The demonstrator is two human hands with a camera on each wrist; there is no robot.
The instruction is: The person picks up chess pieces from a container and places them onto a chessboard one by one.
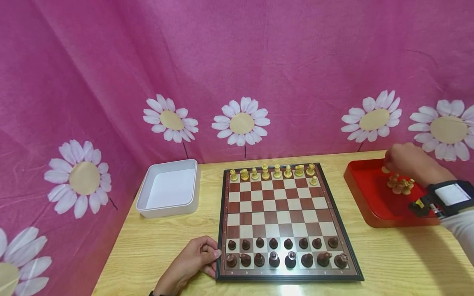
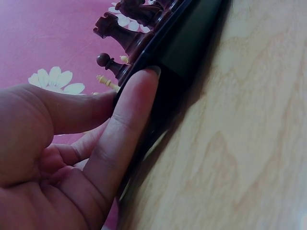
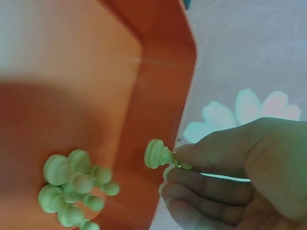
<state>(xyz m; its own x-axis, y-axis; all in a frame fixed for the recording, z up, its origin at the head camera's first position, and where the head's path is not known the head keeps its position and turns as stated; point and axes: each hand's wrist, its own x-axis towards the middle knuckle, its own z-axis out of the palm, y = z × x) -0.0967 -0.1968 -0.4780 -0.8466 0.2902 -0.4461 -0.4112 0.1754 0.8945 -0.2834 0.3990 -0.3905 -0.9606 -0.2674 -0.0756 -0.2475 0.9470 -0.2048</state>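
Nearest, my left hand (image 1: 193, 258) pinches the glossy, black-rimmed checkered chessboard (image 1: 274, 206) near its near-left corner. Beyond its right edge, at the far edge of the smooth red rectangular tray (image 1: 357, 200), my right hand (image 1: 412, 163) grips a pale-yellow round-based pawn (image 3: 153, 154), base pointing outward, as far as the murky wrist view shows.

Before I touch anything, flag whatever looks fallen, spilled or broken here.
Nothing stands out: the dark pieces and light pieces stand upright on the chessboard, and the loose pale pawns lie jumbled inside the red tray, none seen spilled. No damage shows.
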